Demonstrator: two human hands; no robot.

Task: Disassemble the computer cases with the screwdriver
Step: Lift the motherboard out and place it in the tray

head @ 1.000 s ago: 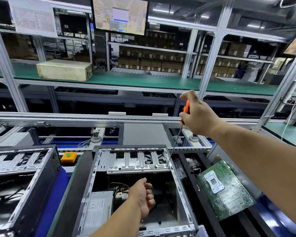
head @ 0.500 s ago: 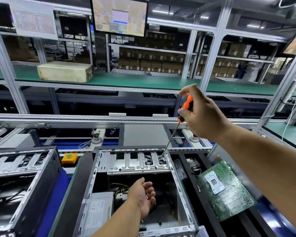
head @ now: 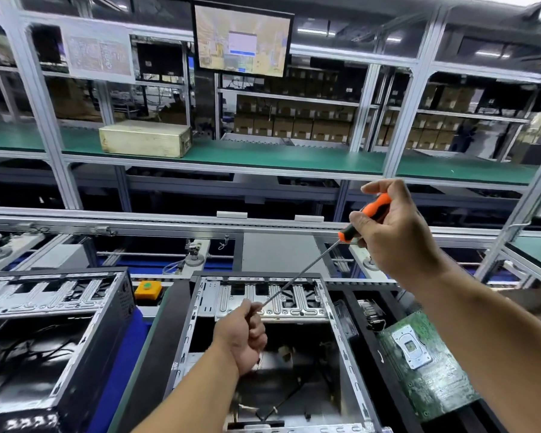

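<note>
Head view looks down on your open computer case [head: 341, 339] at the centre of the line, with a second case [head: 44, 332] to its left and a green motherboard [head: 428, 367] lying just to its right. Your right hand [head: 394, 242] is raised above the case, fingers curled round the orange handle of the screwdriver [head: 366, 218]. Its shaft slants down and left to your left hand [head: 241, 335], whose curled fingers pinch the tip over the case's drive bracket [head: 281, 303].

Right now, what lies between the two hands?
In the head view, only the screwdriver shaft spans it, from right hand to left hand.
</note>
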